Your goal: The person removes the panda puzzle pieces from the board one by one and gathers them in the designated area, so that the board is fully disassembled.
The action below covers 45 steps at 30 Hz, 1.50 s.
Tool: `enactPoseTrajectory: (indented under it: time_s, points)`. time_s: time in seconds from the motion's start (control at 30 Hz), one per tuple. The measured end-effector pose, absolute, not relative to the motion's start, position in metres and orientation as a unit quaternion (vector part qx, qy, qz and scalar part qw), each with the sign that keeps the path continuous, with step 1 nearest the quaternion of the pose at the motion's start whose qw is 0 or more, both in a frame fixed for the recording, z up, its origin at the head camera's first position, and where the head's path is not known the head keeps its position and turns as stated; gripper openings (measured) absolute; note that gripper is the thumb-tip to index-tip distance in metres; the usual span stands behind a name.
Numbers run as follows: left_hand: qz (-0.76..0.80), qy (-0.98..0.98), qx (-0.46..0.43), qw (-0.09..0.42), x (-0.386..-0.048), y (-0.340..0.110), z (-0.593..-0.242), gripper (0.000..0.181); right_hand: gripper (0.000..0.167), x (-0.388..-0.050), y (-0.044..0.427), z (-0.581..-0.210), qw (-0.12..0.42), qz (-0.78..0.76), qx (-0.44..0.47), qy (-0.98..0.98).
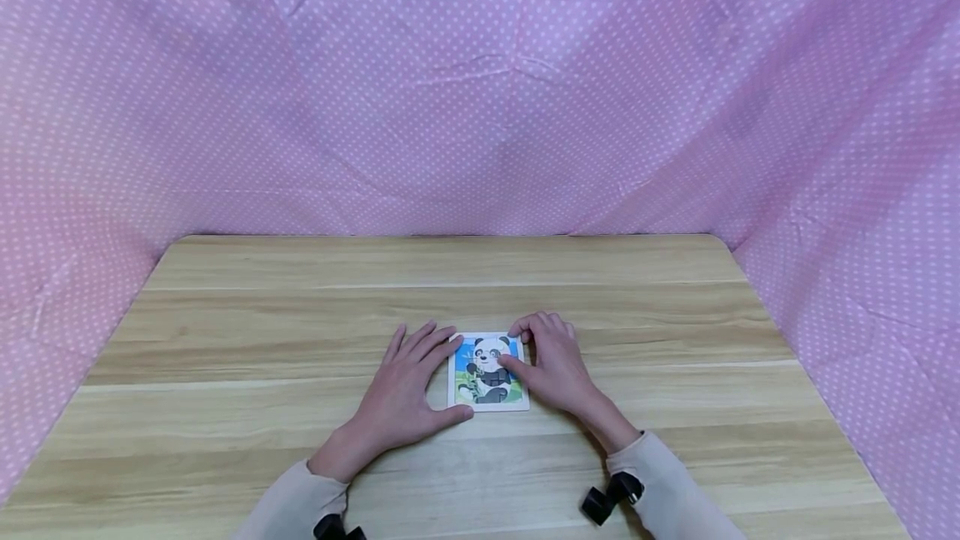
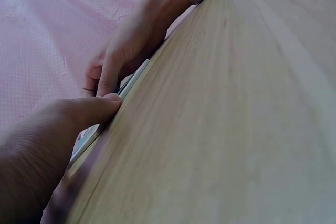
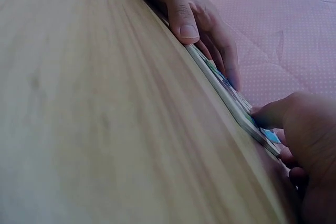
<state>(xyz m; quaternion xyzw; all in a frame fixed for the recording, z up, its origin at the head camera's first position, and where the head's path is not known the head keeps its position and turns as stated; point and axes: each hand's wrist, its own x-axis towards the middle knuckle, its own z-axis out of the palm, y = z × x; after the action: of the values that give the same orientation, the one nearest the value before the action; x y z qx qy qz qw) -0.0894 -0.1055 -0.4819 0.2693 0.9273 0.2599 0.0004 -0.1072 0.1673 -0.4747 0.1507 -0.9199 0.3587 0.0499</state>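
Squarely between the two hands, the puzzle (image 1: 487,377) lies flat, face up, near the front of the counter (image 1: 300,315). To its left, the left grip (image 1: 405,394) is spread wide, thumb touching the near left corner and straight fingers reaching the far left one. On its right, the right grip (image 1: 553,369) holds it by the far right corner, thumb on the printed face and fingers curled at the edge. The puzzle is a thin, nearly square panel with a smooth white border; its print shows a black-and-white panda (image 1: 491,394) with green leaves, against blue above and green below. Both wrist views show the pale, narrow side of the panel along the counter. Light wood grain runs across the counter in long tan and cream bands, and its far corners are rounded. Around the wrists, beige sleeves (image 1: 671,482) end beside small black devices (image 1: 611,497). Behind the counter and at its sides hangs pink cloth (image 1: 480,123), creased and covered in white dots.
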Motion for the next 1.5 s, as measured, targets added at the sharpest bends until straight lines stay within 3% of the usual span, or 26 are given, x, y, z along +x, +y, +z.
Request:
enactPoseTrajectory:
  time_s: [0.4, 0.77, 1.5]
  points:
    - [0.241, 0.928, 0.283, -0.008, -0.0899, -0.1073, -0.4856, 0.100, 0.035, -0.1085, 0.1669, -0.4743, 0.053, 0.366, 0.145, -0.918]
    - [0.214, 0.919, 0.331, -0.026, -0.0907, -0.1083, -0.4899, 0.080, 0.034, -0.1082, 0.1679, -0.4744, 0.055, 0.367, 0.146, -0.917]
    - [0.204, 0.919, 0.334, -0.045, -0.0881, -0.1062, -0.4885, 0.080, 0.030, -0.1081, 0.1697, -0.4781, 0.068, 0.381, 0.158, -0.908]
